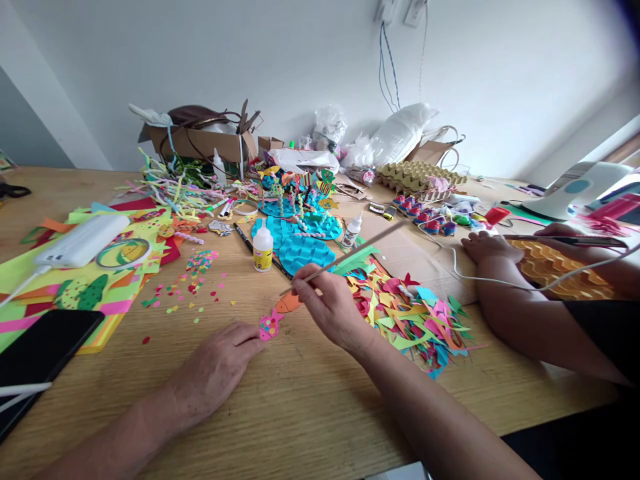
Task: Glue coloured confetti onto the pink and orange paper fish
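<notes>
My left hand rests low over the table, its closed fingertips gripping the edge of a small pink paper fish covered in coloured dots. In my right hand is a thin wooden stick, pinched near its lower end, which points down and left above the fish. Partly behind the right fingers lies an orange paper fish with drawn lines. A white glue bottle with a yellow label stands just beyond. Tiny paper dots are scattered left of it.
Blue egg-carton pieces carry paper fish at the centre back. Cut paper scraps lie at right, beside a co-worker's arms. A black phone, power bank and coloured sheets occupy the left. A cable crosses the right side.
</notes>
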Tool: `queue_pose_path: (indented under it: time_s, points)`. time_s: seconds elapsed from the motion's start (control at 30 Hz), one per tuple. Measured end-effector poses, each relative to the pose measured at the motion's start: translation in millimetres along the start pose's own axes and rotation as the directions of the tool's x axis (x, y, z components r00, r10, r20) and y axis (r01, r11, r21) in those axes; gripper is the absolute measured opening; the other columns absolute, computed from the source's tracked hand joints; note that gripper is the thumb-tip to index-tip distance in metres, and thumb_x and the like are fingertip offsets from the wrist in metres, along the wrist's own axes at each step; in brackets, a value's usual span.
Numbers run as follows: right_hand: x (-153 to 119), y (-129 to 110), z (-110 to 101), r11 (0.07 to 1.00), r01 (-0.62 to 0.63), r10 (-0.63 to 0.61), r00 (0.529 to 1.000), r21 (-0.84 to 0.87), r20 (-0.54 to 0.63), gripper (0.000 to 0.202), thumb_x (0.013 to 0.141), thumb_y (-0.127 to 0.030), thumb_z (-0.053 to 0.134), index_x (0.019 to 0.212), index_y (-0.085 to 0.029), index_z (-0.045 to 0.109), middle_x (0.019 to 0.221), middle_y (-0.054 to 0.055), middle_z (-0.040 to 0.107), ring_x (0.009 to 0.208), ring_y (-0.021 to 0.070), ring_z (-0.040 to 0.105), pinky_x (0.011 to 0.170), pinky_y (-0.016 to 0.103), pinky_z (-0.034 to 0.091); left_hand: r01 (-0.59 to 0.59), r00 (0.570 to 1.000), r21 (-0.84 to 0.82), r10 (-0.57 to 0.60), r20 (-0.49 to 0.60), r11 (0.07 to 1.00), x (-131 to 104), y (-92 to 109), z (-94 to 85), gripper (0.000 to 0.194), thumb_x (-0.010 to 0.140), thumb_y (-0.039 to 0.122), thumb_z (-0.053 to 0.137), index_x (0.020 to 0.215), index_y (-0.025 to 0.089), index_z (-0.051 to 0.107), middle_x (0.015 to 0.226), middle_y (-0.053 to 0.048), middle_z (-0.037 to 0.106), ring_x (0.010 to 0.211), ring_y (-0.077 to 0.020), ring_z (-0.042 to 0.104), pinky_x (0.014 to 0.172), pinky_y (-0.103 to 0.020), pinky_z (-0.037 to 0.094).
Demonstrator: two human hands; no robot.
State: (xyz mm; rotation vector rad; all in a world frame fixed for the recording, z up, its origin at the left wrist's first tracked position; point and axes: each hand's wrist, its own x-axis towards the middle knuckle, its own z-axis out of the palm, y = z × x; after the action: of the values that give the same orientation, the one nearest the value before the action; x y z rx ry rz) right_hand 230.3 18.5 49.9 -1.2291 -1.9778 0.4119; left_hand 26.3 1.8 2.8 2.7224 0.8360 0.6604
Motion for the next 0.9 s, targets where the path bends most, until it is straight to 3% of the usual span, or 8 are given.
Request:
queue_pose_path:
  time_s: [0.07,0.13,0.33,0.5,0.73,0.9]
  points:
    - [2.2,0.5,-7.5,1.000,0.006,-0.007,0.996,-0.014,-0.092,0.015,0.085,-0.019,0.040,0.078,-0.016,0.052,0.072,0.002,0.056,0.068,0.0118,0.052,0.063,0.021,0.039,0.006,1.000,-0.022,-0.007,-0.029,1.000,0.1,-1.8,-1.3,0.035,0.079,0.003,0.035,0.099,0.021,0.057,0.097,-0.003,0.062,0.089,-0.0146,0.058,0.076,-0.027,0.051]
    - [3.3,1.5,-14.8,0.998,0.014,-0.020,0.995,-0.065,-0.096,0.014,0.084,-0.016,0.041,0.079,-0.016,0.054,0.079,0.004,0.056,0.074,0.0134,0.052,0.068,0.023,0.040,0.034,0.997,-0.038,-0.037,-0.073,0.999,-0.1,-5.6,-1.4,0.032,0.079,0.004,0.035,0.095,0.020,0.058,0.093,-0.004,0.062,0.086,-0.0138,0.059,0.073,-0.025,0.051]
    - [-12.8,10.3,-48.5,0.961,0.034,0.006,0.990,-0.273,0.144,0.024,0.083,-0.008,0.037,0.091,-0.016,0.058,0.092,0.008,0.058,0.083,0.0155,0.054,0.072,0.027,0.041,0.081,0.989,-0.046,-0.086,-0.124,0.996,-1.3,-15.5,2.4,0.023,0.083,0.011,0.037,0.090,0.020,0.057,0.087,-0.002,0.063,0.082,-0.0134,0.059,0.072,-0.023,0.050]
    - [-48.5,33.7,-76.3,0.856,-0.042,0.150,0.974,-0.515,0.170,0.029,0.078,-0.002,0.037,0.091,-0.016,0.059,0.095,0.008,0.058,0.086,0.0165,0.053,0.073,0.027,0.040,0.048,0.986,-0.009,-0.048,-0.163,0.999,-0.5,-15.1,0.4,0.022,0.083,0.013,0.037,0.092,0.022,0.056,0.088,-0.002,0.063,0.083,-0.0131,0.060,0.072,-0.021,0.049]
    - [-70.5,67.4,-89.8,0.773,-0.076,0.303,0.916,-0.630,0.262,0.033,0.070,0.005,0.037,0.081,-0.016,0.060,0.088,0.006,0.060,0.081,0.0149,0.054,0.069,0.024,0.037,0.056,0.998,0.044,-0.054,-0.032,0.997,4.4,-15.1,-2.1,0.030,0.080,0.015,0.038,0.102,0.024,0.056,0.101,-0.003,0.062,0.091,-0.0163,0.060,0.077,-0.025,0.049]
    - [-63.1,70.2,-94.9,0.733,-0.088,0.349,0.900,-0.674,0.262,0.041,0.069,0.006,0.039,0.094,-0.018,0.061,0.099,0.007,0.060,0.086,0.0160,0.056,0.069,0.024,0.037,0.085,0.995,0.091,-0.090,0.049,0.992,2.8,-18.6,1.5,0.039,0.077,0.015,0.043,0.114,0.026,0.050,0.112,-0.003,0.057,0.099,-0.0182,0.056,0.083,-0.030,0.047]
